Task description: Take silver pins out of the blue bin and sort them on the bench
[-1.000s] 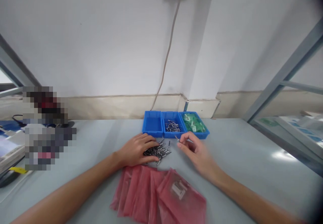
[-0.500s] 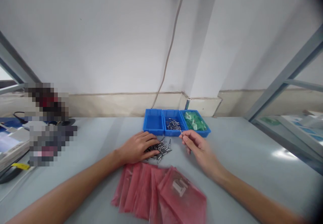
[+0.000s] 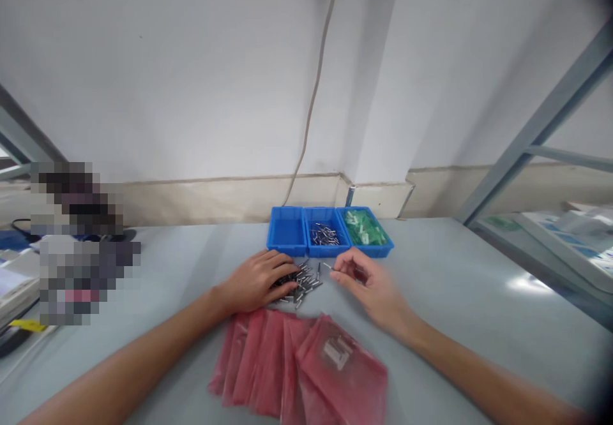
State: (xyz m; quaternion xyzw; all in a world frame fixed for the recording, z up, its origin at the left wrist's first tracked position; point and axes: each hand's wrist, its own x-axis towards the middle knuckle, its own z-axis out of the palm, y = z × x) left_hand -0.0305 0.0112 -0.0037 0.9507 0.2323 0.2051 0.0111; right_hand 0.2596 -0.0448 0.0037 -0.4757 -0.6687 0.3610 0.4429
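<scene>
The bare left hand [image 3: 253, 279] was joined by a narrow wrist to a slim, smooth left forearm [image 3: 143, 351], which was seen to widen toward the elbow. Slender fingers and a tapered thumb were shown on it, with the knuckles softly rounded. The bare right hand [image 3: 376, 291] was seen to be similarly slender, and its wrist and tapering right forearm [image 3: 469, 374] were likewise left uncovered. Both forearms were cut off by the lower edge of the view.

Head-worn view, facing forward and down
</scene>
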